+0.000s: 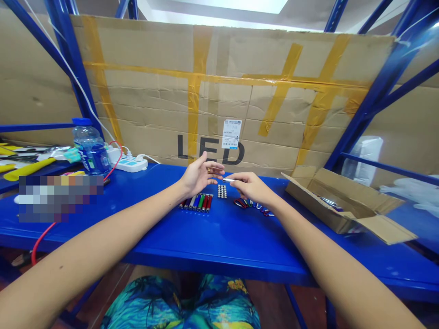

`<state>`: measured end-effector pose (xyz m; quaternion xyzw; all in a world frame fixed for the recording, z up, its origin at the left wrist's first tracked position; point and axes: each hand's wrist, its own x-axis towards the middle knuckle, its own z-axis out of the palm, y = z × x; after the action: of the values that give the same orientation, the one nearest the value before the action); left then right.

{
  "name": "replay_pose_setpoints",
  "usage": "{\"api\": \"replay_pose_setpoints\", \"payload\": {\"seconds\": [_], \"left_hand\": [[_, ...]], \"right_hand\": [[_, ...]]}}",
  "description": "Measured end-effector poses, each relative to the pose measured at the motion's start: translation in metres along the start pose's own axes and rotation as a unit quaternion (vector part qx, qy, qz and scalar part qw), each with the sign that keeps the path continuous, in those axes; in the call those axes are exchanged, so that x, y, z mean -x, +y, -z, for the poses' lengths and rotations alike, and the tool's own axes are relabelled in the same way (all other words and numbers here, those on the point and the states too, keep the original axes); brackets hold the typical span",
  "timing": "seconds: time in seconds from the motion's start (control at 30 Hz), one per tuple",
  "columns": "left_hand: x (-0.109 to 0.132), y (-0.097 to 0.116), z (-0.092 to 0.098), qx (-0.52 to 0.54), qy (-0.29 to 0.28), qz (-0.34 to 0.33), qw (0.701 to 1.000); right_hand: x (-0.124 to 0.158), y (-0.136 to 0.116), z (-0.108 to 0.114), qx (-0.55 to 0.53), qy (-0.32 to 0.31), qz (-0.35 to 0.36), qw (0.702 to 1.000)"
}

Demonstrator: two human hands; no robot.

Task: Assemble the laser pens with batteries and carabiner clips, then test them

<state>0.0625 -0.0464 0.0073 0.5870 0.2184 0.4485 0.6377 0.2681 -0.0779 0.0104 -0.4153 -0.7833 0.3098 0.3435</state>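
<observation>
My right hand (252, 186) pinches a slim silver tube (227, 180) between thumb and fingers, its free end pointing left. Facing it, my left hand (202, 176) is raised with the fingers apart and a ring on one of them; nothing shows in its grasp. Below the left hand, several slim metal tubes (197, 203) in red, green, blue, purple and silver lie side by side on the table. Small silver button cells (222, 191) stand in a neat block between the hands. Under the right hand lie small coloured carabiners (263, 209), partly hidden by it.
The blue table (219, 242) backs onto a tall cardboard sheet (154, 105). An open cardboard box (322, 205) stands at right. On the left are a water bottle (89, 148), a white power strip (132, 164), a red cable (43, 237) and yellow-handled tools (30, 169).
</observation>
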Motion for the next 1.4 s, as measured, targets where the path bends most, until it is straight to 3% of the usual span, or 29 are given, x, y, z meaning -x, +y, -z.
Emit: {"api": "replay_pose_setpoints", "payload": {"seconds": [0.17, 1.4], "left_hand": [[0.0001, 0.0007, -0.0001, -0.002, 0.003, 0.000, 1.000], [0.0027, 0.0032, -0.0024, -0.021, -0.007, -0.004, 1.000]], "right_hand": [[-0.0021, 0.0014, 0.0010, -0.001, 0.032, 0.016, 0.999], [0.0015, -0.0048, 0.0052, 0.037, 0.021, 0.038, 0.998]]}}
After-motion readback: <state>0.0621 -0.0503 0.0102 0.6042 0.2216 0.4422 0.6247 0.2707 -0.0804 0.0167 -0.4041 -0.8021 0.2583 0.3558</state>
